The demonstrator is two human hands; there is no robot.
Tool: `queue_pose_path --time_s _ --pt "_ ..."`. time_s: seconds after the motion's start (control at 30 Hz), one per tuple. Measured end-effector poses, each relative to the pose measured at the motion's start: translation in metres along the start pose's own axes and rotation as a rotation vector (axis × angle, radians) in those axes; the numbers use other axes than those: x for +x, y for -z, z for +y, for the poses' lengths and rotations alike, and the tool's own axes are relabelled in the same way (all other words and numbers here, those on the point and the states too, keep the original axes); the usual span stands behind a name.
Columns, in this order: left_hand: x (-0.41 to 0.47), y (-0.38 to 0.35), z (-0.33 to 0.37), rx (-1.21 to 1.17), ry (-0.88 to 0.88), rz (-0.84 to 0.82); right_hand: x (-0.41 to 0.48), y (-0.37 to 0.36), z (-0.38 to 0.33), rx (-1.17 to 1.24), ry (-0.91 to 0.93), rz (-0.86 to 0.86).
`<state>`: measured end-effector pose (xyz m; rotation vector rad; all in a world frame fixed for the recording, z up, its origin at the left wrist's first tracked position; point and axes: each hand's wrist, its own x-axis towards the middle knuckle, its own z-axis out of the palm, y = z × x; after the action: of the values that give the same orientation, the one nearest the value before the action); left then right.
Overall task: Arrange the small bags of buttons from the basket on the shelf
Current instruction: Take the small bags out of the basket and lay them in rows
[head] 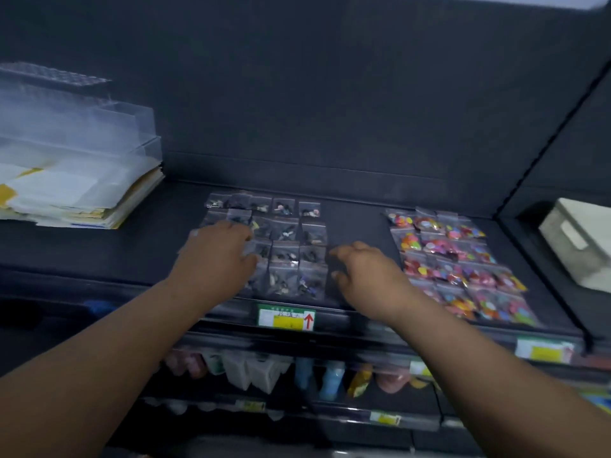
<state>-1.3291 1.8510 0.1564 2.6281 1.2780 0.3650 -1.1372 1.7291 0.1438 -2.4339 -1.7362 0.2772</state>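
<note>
Small clear bags of dark buttons (284, 256) lie in a grid of rows on the dark shelf (357, 219). My left hand (218, 252) lies flat over the grid's left column, its fingers spread on the bags and hiding several of them. My right hand (367, 272) sits just right of the grid, near the shelf's front edge. Its bent fingertips and thumb touch a dim clear bag (332, 262) that lies flat there. The picture is blurred, so I cannot make out what that bag holds.
Bags of bright coloured buttons (456, 262) fill the shelf's right part. A clear box on a paper stack (72, 173) stands at the left, a grey box (578, 242) at the far right. A green price label (286, 317) marks the front edge, with lower shelves of goods (264, 371) beneath.
</note>
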Motion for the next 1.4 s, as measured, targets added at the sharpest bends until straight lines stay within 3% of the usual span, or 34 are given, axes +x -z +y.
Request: queue_pose_path --time_s 0.27,0.6,0.8,1.2,1.4 --pt "0.006 -0.019 0.052 -0.085 -0.141 -0.037 -0.053 0.017 0.042 -0.007 -0.203 0.067" --pt "0.006 -0.035 0.141 -0.18 -0.297 -0.031 -0.11 0.037 0.113 0.046 -0.32 0.207" --pt "0.007 -0.051 0.225 -0.271 -0.24 -0.058 -0.142 0.056 0.181 0.127 -0.348 0.256" --pt "0.026 -0.11 0.432 -0.625 -0.106 -0.096 -0.205 0.109 0.384 0.104 -0.415 0.391" --pt "0.053 -0.131 0.498 -0.554 -0.06 -0.142 -0.205 0.13 0.47 0.196 -0.552 0.445"
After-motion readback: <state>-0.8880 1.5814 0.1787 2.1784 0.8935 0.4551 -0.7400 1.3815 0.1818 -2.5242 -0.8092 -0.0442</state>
